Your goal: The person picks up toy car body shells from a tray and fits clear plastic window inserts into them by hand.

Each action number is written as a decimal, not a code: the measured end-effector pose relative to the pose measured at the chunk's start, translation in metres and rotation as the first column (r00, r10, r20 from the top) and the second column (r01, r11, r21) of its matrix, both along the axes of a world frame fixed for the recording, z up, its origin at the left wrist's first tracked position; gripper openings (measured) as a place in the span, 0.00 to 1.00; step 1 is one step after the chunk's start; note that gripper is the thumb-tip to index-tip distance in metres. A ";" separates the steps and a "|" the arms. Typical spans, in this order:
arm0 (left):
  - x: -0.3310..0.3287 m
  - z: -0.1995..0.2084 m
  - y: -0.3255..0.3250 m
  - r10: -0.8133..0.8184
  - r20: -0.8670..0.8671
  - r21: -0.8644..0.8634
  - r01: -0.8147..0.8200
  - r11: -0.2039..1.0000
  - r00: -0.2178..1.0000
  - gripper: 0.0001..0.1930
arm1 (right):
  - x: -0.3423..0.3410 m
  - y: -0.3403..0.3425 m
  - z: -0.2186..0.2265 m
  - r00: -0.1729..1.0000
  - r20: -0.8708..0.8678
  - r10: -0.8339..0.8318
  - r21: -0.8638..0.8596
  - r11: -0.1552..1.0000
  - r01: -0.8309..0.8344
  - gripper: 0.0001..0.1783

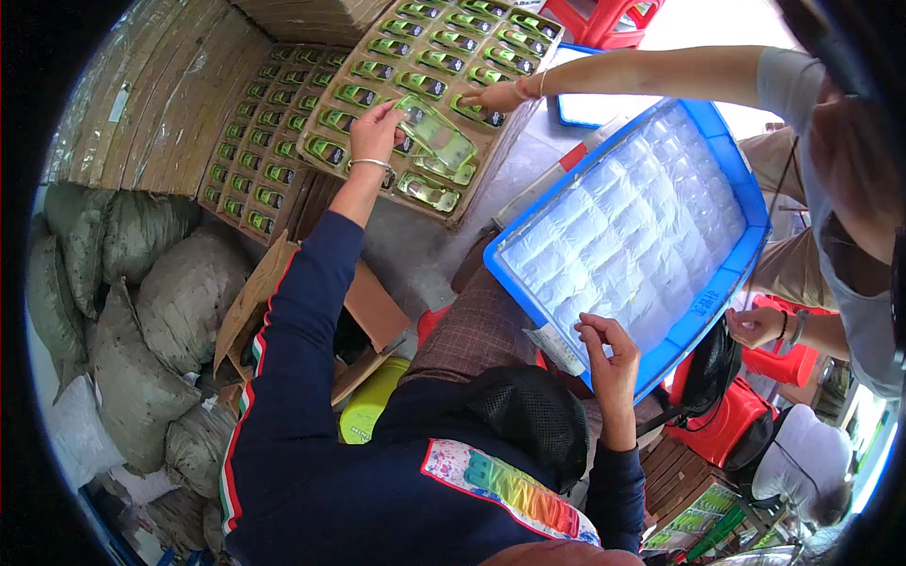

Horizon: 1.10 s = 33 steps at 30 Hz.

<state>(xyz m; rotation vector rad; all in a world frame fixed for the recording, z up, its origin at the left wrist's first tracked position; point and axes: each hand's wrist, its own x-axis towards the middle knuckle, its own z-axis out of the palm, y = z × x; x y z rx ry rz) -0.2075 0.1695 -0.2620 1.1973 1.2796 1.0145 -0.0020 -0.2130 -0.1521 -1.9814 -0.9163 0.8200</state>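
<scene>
My left hand (376,137) is closed on the edge of a see-through green plastic shell (436,132), tilted above the near end of a brown carton tray (442,209). Rows of small green-and-black pieces (422,85) sit in this tray. Two more clear green shells lie at its near end, one being an open-looking shell (427,191). At the near left side of a blue crate (755,193), my right hand (613,363) has its fingers curled into a pinch; whatever they hold, if anything, is too small to make out. White pocketed sheeting (628,226) fills the crate.
A co-worker's hand (495,96) touches a piece in the carton tray, and that person's other hand (755,326) hangs beside the crate. Stacked cartons (151,94), a second filled tray (264,141) and grey sacks (193,292) stand left. An open cardboard box (373,307) is near my left arm.
</scene>
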 end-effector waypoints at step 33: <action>0.077 -0.210 0.062 -0.077 -0.763 0.115 0.253 0.961 0.642 0.27 | 0.006 -0.023 -0.001 0.989 0.136 -0.057 -0.106 0.992 0.072 0.09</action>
